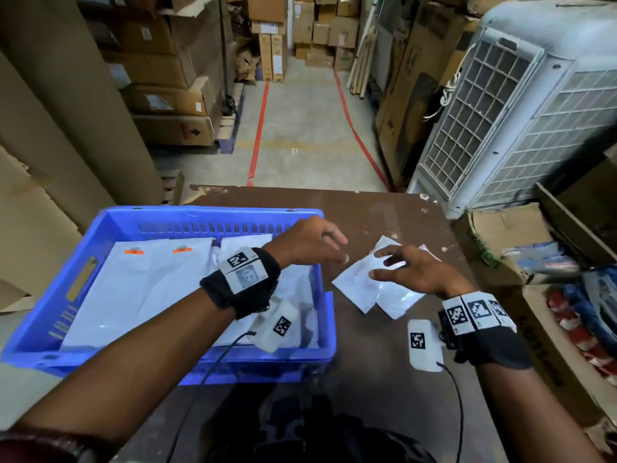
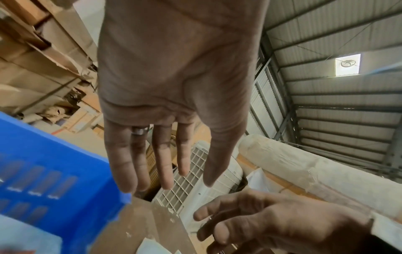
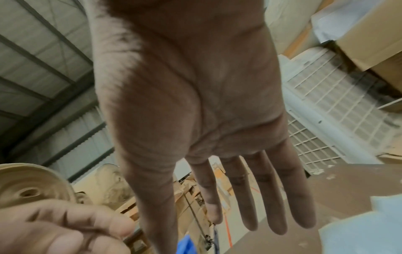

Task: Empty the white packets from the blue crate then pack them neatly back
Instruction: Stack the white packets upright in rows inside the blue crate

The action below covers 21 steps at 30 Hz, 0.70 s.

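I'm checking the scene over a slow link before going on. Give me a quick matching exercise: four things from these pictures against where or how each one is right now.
Things:
1. left hand
2. right hand
3. blue crate
4. small white packets

States:
A. lying on the brown table, outside the crate
B. open, over the crate's right rim
C. still holding large white packets
D. open, fingers spread above the small packets

Pairs: 1-B, 2-D, 3-C, 4-A
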Each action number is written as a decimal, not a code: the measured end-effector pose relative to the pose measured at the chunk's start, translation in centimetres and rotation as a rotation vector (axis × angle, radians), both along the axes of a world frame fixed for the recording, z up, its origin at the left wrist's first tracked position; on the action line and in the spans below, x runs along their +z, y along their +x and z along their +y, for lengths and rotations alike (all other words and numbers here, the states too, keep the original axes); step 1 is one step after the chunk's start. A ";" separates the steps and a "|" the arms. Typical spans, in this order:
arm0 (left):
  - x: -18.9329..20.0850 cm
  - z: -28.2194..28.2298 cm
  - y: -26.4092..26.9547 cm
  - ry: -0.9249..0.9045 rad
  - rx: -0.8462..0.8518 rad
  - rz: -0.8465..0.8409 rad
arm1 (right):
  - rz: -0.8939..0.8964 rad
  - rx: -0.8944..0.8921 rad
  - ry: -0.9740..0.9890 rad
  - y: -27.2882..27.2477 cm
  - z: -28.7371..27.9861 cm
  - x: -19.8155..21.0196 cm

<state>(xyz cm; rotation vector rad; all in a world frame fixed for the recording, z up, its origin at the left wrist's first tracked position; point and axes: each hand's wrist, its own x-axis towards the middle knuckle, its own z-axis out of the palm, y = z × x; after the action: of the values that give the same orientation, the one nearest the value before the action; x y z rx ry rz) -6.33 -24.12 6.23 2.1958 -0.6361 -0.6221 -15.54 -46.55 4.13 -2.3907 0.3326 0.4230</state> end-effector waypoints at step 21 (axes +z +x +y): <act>-16.7 -19.7 -1.5 0.380 0.112 -0.101 | 0.078 -0.045 -0.153 -0.3 -16.6 -16.5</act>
<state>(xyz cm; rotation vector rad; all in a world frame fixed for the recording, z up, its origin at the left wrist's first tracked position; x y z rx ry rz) -7.88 -43.79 -10.43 2.6102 -0.4696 -0.6153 -15.85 -63.16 -12.38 -2.5140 0.4688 0.4865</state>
